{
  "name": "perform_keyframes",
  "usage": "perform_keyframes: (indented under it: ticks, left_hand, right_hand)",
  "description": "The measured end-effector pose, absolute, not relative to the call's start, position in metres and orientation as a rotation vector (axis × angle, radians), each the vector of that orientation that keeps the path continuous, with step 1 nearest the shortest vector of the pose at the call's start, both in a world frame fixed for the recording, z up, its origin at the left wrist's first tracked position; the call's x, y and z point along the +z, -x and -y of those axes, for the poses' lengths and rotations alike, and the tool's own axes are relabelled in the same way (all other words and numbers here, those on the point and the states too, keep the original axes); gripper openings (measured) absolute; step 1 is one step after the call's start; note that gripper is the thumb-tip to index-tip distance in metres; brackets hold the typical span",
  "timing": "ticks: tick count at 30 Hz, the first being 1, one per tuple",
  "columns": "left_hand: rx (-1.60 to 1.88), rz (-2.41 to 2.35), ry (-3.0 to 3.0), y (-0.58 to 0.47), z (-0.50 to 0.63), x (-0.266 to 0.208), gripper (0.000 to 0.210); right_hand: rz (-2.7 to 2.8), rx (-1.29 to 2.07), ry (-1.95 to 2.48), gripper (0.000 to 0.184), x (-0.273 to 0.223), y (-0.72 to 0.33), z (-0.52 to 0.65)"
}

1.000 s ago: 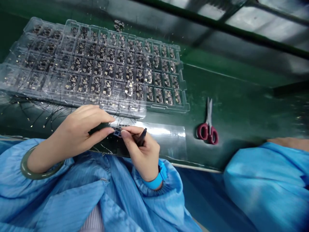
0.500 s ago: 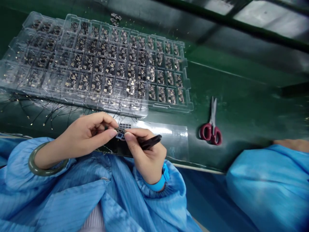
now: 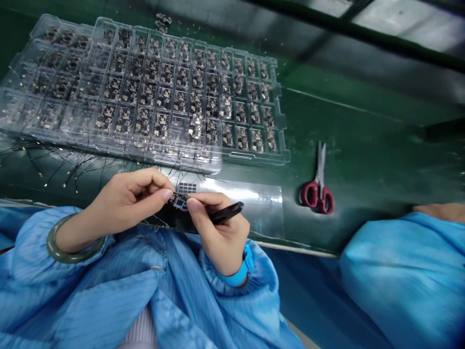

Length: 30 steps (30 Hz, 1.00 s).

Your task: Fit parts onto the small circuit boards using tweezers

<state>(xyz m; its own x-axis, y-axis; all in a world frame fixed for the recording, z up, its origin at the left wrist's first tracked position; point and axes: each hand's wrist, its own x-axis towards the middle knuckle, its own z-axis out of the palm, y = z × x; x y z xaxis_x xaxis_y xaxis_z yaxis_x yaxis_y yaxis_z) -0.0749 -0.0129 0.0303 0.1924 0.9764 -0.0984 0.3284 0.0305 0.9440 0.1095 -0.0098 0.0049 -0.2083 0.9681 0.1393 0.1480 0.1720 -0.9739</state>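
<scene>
A small circuit board (image 3: 179, 202) is held up between my two hands, just in front of the trays. My left hand (image 3: 140, 201) is closed in a pinch at the board's left edge, thumb against index finger. At the other edge, the thumb and index finger of my right hand (image 3: 220, 225) press together on the board. A black pen-shaped tool (image 3: 228, 213) lies in the grip of that same hand, its rear end sticking out to the right. The fingertips hide the tool's tip and part of the board.
Overlapping clear plastic trays (image 3: 254, 157) hold many circuit boards in compartments. Thin black cables (image 3: 72, 162) spill over the front left. Red-handled scissors (image 3: 318, 186) lie to the right, and a clear sheet (image 3: 261, 208) beside my right hand. A co-worker's blue sleeve (image 3: 403, 271) is at far right.
My left fingertips have shifted slightly left, so more of the board's face shows. My right hand keeps its grip almost unmoved. The whole view has shifted a little.
</scene>
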Motion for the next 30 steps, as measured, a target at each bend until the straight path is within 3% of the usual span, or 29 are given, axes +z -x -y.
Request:
perform_keyframes:
  ticks: [3,8,11,19,30]
  left_hand:
    - [0.787,-1.318,-1.477,0.074,0.014,0.03,0.009]
    - [0.677,-1.319,-1.455,0.075,0.015,0.027,0.013]
    - [0.599,-1.29,-1.468,0.074,0.016,0.026,0.015]
    - [0.414,-1.067,-1.657,0.066,0.014,0.014,0.016]
    - [0.314,-1.05,-1.7,0.067,0.014,0.009,0.018]
  right_hand:
    - [1.498,1.141,1.083,0.011,0.002,-0.113,0.007]
    - [1.122,0.888,1.129,0.029,-0.006,-0.132,-0.001]
    - [1.047,0.971,1.226,0.034,-0.01,-0.144,0.0]
    - [1.108,1.156,1.443,0.019,-0.018,-0.14,0.01]
    - [1.374,1.072,1.545,0.015,-0.026,-0.138,0.01]
